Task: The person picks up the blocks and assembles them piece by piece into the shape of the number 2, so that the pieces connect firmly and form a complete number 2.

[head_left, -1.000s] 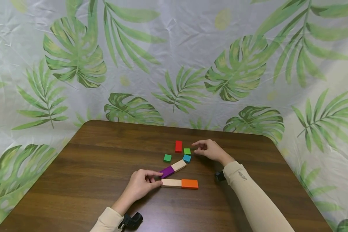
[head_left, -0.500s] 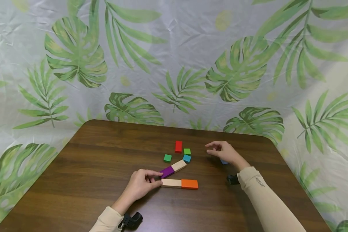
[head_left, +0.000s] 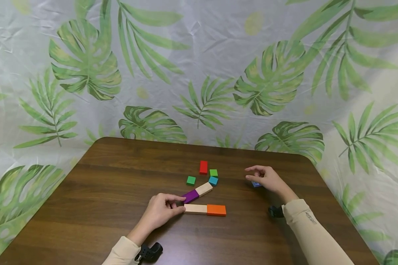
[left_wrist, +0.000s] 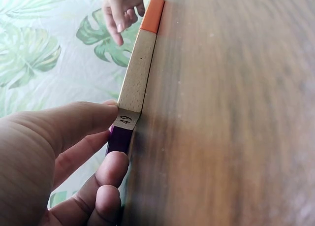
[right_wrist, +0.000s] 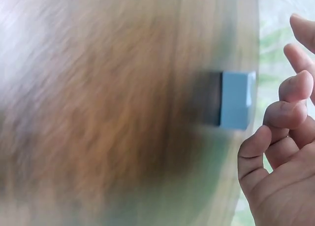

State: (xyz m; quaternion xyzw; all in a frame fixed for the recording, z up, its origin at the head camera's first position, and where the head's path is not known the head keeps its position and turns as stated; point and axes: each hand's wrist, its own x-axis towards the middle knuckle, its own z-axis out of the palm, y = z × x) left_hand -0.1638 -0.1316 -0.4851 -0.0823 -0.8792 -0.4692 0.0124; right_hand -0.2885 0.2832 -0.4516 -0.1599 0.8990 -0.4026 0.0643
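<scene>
Right hand (head_left: 268, 179) shifted rightward near blue block (right_wrist: 235, 100), grip parted, left hand (head_left: 160, 211) pinching purple block (head_left: 191, 196) and plain block (head_left: 196, 209)

Purple blk (head_left: 191, 196) is plain, brn tbl (head_left: 119, 176) woodgrain, cloth (head_left: 199, 48) grn-leaf print.

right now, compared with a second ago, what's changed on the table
The right hand moved rightward and slightly nearer the person, from beside the light green block to near the darker blue block, hidden a second ago and now partly showing. No grasp or release is visible. The left hand stays at the left ends of the purple block and front plain wooden block; everything else visible lies as before.
</scene>
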